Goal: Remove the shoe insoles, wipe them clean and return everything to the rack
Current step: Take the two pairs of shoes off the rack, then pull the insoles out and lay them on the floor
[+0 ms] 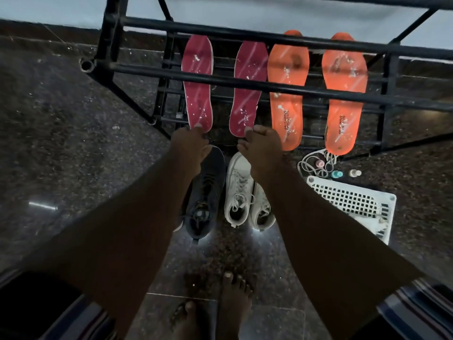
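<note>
- Four flat foam insoles lie side by side across the bars of a black metal tube shoe rack (220, 81), heels toward the person.
- Two of them are dark pink: the left dark pink insole (198, 82) and the right dark pink insole (248, 87), both flecked with white specks.
- Two more are orange: the inner orange insole (287, 94) and the outer orange insole (343, 94), each with small printed lettering near the heel and pale smudges higher up.
- One upper rack bar crosses above all four insoles in the view.
- The left hand (190, 141) pinches the heel end of the left dark pink insole, fingers curled over its edge.
- The right hand (261, 146) pinches the heel end of the right dark pink insole in the same way.
- On the dark speckled stone floor (61, 143) below the hands stands a dark navy lace-up sneaker (204, 200), just beside a pair of white lace-up sneakers (247, 197), all with toes toward the rack.
- To the right of the shoes lies a white perforated plastic basket (353, 202), tipped on its side.
- Near the basket rest a coil of white cord (313, 165) and three small bottles (337, 174).
- Two bare feet (232, 295) stand on the floor at the bottom of the view.
</note>
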The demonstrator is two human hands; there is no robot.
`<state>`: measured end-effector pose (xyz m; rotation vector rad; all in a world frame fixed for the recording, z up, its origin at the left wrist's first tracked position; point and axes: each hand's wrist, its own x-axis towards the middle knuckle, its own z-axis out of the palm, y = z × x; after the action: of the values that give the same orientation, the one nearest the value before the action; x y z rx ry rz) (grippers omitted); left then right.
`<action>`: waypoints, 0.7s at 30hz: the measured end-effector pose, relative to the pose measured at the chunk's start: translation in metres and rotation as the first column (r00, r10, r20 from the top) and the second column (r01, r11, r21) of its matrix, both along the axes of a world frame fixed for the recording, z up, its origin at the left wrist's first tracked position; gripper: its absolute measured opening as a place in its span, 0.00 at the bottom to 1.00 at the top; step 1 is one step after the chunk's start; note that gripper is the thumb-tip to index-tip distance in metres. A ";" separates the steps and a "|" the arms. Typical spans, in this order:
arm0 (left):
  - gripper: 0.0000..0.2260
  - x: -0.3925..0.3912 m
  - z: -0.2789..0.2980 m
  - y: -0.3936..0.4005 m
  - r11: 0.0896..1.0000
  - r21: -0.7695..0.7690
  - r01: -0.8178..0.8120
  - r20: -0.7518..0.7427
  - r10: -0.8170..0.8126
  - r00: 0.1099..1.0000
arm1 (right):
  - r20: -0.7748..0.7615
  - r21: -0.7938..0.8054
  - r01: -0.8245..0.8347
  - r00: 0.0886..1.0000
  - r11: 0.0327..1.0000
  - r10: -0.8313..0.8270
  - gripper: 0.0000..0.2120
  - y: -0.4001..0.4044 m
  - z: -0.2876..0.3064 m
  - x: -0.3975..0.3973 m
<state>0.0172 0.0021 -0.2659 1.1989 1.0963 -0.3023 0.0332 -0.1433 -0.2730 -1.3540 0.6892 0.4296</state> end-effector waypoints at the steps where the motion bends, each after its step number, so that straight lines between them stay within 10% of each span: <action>1: 0.14 0.004 -0.005 0.001 1.000 0.007 -0.015 -0.020 0.015 1.000 | 0.003 0.003 0.016 1.000 1.000 -0.016 0.04 0.003 -0.003 0.001; 8: 0.12 0.006 -0.011 0.001 0.969 0.013 -0.246 0.011 0.246 0.969 | -0.001 -0.011 0.089 0.996 0.996 -0.089 0.08 -0.001 -0.004 0.004; 21: 0.08 -0.022 -0.008 -0.002 0.988 0.020 -0.152 0.069 0.150 0.986 | -0.025 0.009 0.056 0.998 0.998 -0.056 0.07 0.001 0.004 0.004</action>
<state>-0.0044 0.0003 -0.2738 1.1331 1.1279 -0.1305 0.0377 -0.1426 -0.2694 -1.3195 0.7427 0.4046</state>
